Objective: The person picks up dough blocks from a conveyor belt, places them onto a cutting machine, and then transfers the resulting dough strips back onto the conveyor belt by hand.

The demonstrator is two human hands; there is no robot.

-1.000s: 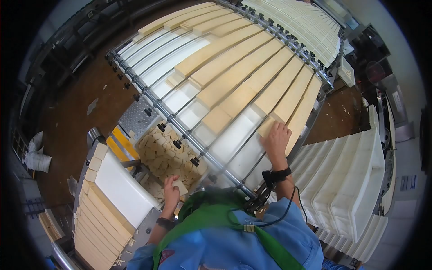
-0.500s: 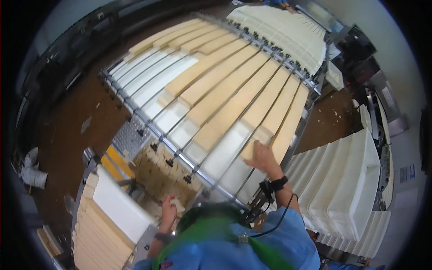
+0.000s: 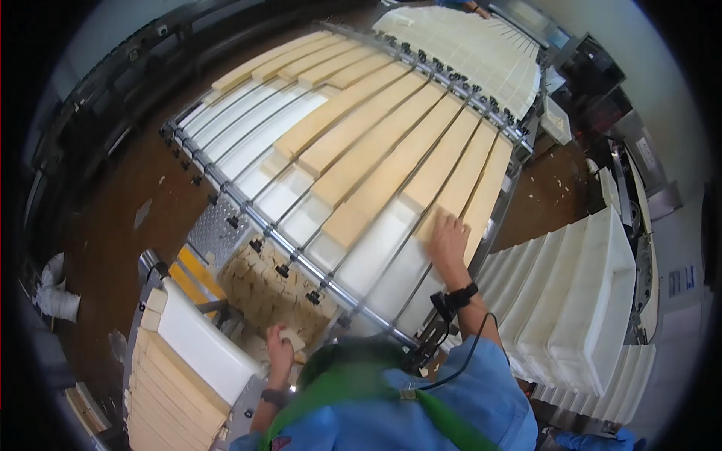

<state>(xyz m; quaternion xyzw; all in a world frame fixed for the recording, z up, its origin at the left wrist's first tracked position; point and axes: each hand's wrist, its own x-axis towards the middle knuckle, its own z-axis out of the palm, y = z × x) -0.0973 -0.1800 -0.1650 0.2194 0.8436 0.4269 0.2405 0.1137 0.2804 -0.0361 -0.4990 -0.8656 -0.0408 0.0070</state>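
Long pale yellow blocks (image 3: 361, 169) lie in lanes between thin metal rods on a white table surface. My right hand (image 3: 450, 244) rests at the near end of one block (image 3: 427, 225) toward the right side, fingers stretched over its top and the wrist strapped with a dark band. My left hand (image 3: 280, 353) is low, over a bin of scraps (image 3: 271, 289) in front of the table. Its fingers are curled beside a pale chunk (image 3: 292, 340), which looks held, though part of the grip is hidden.
A metal rail (image 3: 282, 252) with black knobs edges the table. At lower left stands a stack of pale slabs (image 3: 169, 379) beside a white panel. White ribbed trays (image 3: 564, 301) are on the right. Another person's hand (image 3: 481, 11) shows beyond a second table (image 3: 459, 56).
My right hand has shifted slightly away from me and right, and the block end under it has moved up its lane. My left hand stays low over the bin with little shift.
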